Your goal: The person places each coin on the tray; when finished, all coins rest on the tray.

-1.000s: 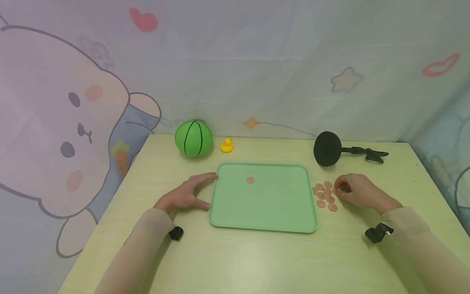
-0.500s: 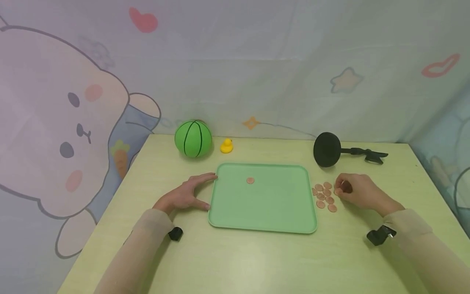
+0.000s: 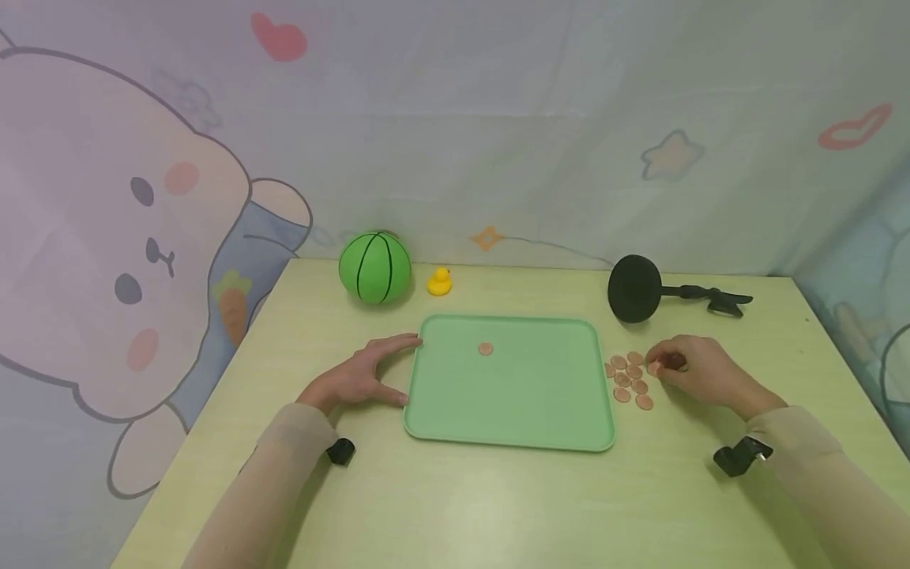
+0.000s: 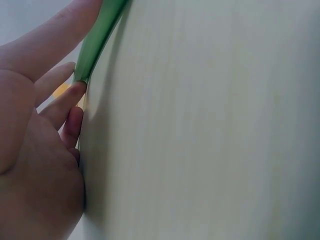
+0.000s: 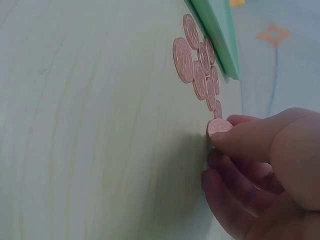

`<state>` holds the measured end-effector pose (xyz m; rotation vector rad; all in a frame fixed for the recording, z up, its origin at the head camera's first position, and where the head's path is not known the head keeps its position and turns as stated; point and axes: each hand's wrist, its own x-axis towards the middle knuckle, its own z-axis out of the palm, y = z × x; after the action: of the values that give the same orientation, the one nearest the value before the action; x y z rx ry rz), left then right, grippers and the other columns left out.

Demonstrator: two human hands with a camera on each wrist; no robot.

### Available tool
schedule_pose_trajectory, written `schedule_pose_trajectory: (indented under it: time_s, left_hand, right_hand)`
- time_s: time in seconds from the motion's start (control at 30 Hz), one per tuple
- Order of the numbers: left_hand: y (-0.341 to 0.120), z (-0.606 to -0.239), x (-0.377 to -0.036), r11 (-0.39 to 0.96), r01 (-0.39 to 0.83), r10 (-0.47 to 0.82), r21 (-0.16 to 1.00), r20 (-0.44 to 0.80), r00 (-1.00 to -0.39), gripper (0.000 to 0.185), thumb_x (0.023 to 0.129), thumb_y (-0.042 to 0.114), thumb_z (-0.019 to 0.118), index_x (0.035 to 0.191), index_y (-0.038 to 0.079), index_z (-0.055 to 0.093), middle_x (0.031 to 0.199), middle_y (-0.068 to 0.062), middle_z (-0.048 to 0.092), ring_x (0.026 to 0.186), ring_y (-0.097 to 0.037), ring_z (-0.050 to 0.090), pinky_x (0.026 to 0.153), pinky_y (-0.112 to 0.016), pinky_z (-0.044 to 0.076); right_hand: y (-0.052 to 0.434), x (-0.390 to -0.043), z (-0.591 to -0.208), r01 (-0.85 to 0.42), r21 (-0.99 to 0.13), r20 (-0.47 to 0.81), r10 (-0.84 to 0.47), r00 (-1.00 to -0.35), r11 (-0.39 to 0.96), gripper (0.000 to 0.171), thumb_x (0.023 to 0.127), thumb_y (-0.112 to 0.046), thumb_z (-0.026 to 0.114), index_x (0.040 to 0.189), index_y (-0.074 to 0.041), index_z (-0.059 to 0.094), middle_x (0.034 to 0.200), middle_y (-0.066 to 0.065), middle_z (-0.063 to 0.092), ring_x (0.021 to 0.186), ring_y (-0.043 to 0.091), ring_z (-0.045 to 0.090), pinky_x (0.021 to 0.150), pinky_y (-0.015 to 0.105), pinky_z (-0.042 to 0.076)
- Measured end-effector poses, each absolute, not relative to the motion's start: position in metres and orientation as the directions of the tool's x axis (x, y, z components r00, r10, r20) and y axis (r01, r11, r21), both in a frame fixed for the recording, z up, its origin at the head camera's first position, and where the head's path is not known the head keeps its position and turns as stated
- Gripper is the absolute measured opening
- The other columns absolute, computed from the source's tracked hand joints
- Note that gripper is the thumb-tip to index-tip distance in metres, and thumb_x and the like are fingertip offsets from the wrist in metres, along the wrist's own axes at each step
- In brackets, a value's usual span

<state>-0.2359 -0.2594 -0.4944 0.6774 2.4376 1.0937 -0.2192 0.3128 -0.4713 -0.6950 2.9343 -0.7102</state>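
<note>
A copper-coloured coin (image 5: 219,126) is pinched between the thumb and fingers of my right hand (image 3: 695,370), tilted up at the right side of a cluster of similar coins (image 3: 622,379). Those lie flat on the table beside the right edge of the green tray (image 3: 526,403), some overlapping. One single coin (image 3: 485,348) rests inside the tray, towards its back left. At the tray's left edge my left hand (image 3: 355,378) is spread, thumb and fingertips touching the rim. In the left wrist view its fingers (image 4: 65,105) extend along the green rim (image 4: 97,45).
Behind the tray, a green ball (image 3: 374,269) and a yellow rubber duck (image 3: 439,282) stand near the table's back edge. A black object with a round head and a handle (image 3: 634,289) lies behind the coins. A printed cloth (image 3: 455,142) hangs behind the table.
The right hand has taken up a coin that lay at the right of the cluster, tilting it between thumb and fingers. The left hand and tray have stayed in place.
</note>
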Motion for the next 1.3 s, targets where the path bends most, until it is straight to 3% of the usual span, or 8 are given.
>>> schedule_pose_trajectory:
  time_s: [0.3,0.53,0.77,1.03,1.3]
  left_hand:
    - [-0.259,-0.492,-0.233,0.598,0.248,0.556,0.762,-0.171,-0.814,0.101,0.077,0.031,0.095,0.162,0.028,0.041,0.173,-0.001,0.027,0.158,-0.034,0.018,0.126,-0.066,0.014]
    - [-0.257,-0.492,-0.237,0.586,0.26,0.561,0.768,-0.152,-0.814,0.101,0.077,0.032,0.096,0.162,0.028,0.041,0.173,-0.002,0.027,0.158,-0.034,0.018,0.125,-0.067,0.014]
    - [-0.257,-0.494,-0.237,0.589,0.252,0.558,0.768,-0.16,-0.815,0.102,0.076,0.032,0.096,0.162,0.029,0.042,0.173,0.0,0.028,0.158,-0.032,0.018,0.126,-0.064,0.014]
    - [-0.256,-0.492,-0.234,0.578,0.268,0.57,0.771,-0.146,-0.809,0.1,0.077,0.029,0.096,0.162,0.025,0.042,0.173,-0.003,0.028,0.158,-0.035,0.019,0.125,-0.066,0.014]
    - [-0.259,-0.494,-0.234,0.587,0.264,0.56,0.765,-0.148,-0.815,0.101,0.077,0.029,0.096,0.162,0.027,0.042,0.172,-0.003,0.029,0.157,-0.035,0.019,0.125,-0.067,0.015]
  right_hand:
    - [0.314,-0.218,-0.469,-0.433,-0.45,0.052,-0.461,-0.886,0.781,0.021,0.086,0.002,0.081,0.106,-0.004,0.082,0.092,0.0,0.075,0.078,0.01,0.068,0.069,0.029,0.055]
    - [0.318,-0.221,-0.467,-0.444,-0.434,0.059,-0.467,-0.882,0.783,0.023,0.086,-0.003,0.084,0.109,0.001,0.081,0.092,0.003,0.073,0.08,0.016,0.07,0.069,0.031,0.056]
    - [0.313,-0.218,-0.466,-0.472,-0.44,0.113,-0.475,-0.873,0.764,0.023,0.085,-0.005,0.086,0.108,-0.003,0.082,0.092,0.0,0.073,0.081,0.015,0.068,0.069,0.031,0.056]
    - [0.296,-0.222,-0.459,-0.494,-0.477,0.143,-0.49,-0.86,0.727,0.024,0.088,-0.003,0.082,0.112,-0.002,0.08,0.095,-0.001,0.074,0.083,0.016,0.072,0.069,0.029,0.057]
    - [0.263,-0.233,-0.453,-0.488,-0.54,0.132,-0.504,-0.853,0.685,0.016,0.095,-0.009,0.077,0.111,-0.009,0.081,0.093,-0.006,0.071,0.089,0.014,0.069,0.075,0.033,0.056]
